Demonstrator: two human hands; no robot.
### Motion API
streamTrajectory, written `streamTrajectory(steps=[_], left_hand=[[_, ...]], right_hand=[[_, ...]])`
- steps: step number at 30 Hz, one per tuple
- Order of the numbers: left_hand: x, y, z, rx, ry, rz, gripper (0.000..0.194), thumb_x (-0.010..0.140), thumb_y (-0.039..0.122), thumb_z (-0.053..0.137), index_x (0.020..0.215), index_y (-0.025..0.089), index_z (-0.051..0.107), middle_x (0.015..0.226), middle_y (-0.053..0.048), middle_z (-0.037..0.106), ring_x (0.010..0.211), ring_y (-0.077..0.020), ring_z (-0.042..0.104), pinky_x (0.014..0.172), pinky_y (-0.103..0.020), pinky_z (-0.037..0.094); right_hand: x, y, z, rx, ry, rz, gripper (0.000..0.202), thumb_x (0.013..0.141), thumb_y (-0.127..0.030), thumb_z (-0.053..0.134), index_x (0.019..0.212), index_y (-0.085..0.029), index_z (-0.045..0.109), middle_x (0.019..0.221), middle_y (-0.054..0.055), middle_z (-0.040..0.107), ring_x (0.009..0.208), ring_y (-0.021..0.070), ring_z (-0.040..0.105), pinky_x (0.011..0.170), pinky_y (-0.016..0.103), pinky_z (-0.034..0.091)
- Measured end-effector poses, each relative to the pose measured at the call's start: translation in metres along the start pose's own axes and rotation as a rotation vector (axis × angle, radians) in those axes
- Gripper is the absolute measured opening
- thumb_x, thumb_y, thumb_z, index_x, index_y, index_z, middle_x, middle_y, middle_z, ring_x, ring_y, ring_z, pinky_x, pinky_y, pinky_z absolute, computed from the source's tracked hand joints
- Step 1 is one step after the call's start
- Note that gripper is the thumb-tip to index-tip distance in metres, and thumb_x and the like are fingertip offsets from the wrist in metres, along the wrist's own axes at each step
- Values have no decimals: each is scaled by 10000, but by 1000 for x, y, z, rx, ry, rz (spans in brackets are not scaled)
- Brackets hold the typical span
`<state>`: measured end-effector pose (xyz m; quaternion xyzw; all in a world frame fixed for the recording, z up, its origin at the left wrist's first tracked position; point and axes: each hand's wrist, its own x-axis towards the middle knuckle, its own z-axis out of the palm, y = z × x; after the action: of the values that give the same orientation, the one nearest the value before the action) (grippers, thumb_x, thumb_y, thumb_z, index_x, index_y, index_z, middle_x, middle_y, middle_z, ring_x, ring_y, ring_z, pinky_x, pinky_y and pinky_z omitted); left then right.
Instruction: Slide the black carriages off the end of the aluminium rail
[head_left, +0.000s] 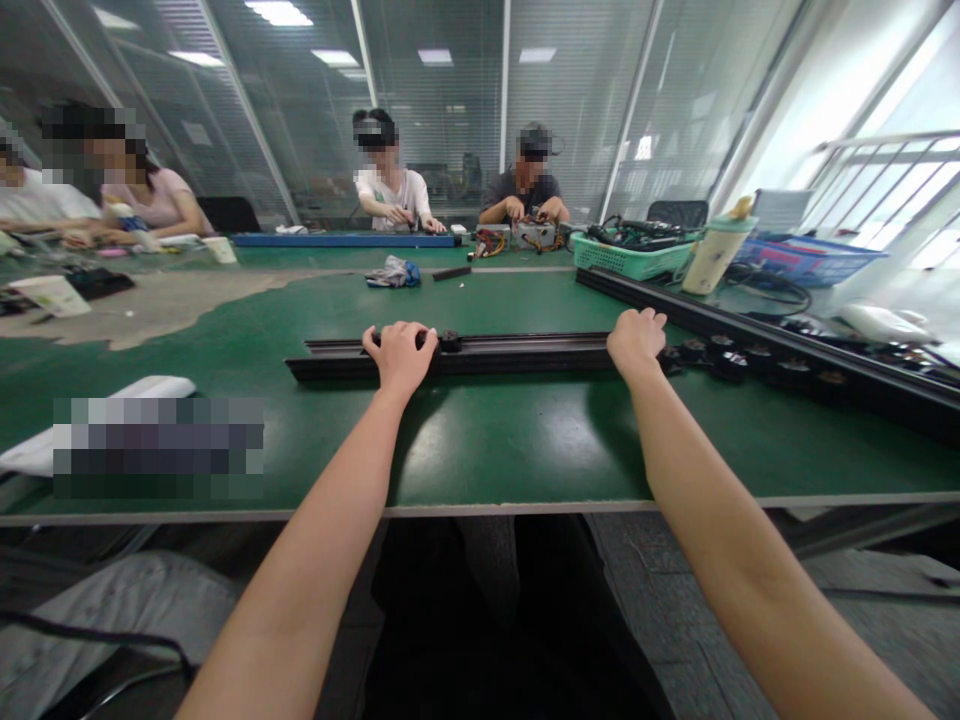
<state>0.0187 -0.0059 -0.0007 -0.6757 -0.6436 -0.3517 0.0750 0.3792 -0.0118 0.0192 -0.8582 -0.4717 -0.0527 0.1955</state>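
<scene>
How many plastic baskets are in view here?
2: a green basket toward the right of the table, and a blue basket farther right, past the pale tumbler.

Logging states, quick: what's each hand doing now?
Left hand: closed over the black rail.
Right hand: closed at the rail's right end; exact grip hidden.

Both arms reaching forward, left hand (405,352) curled, right hand (637,338) bent

Black grooved rail (525,362) — lying lengthwise across green table (517,440).
</scene>
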Motion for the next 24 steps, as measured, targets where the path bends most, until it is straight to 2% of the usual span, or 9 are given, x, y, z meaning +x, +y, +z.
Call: streamTrajectory(steps=[16,24], left_hand=[[0,1,0,2,2,-7,266,1046,405,516,969,286,741,1203,-87,785,1234,-331,630,1268,-594,227],[0,-1,0,-2,8,-2,275,1043,408,521,976,279,754,1191,-95,787,1232,-331,636,1272,-594,226]], right_hand=[[5,7,1,7,16,33,472,1040,-71,396,1410,-29,685,1429,293,584,1387,352,479,1042,427,502],[9,11,1,2,-2,35,510,1016,-40,365,1423,-3,671,1445,295,577,1391,348,461,1029,422,506]])
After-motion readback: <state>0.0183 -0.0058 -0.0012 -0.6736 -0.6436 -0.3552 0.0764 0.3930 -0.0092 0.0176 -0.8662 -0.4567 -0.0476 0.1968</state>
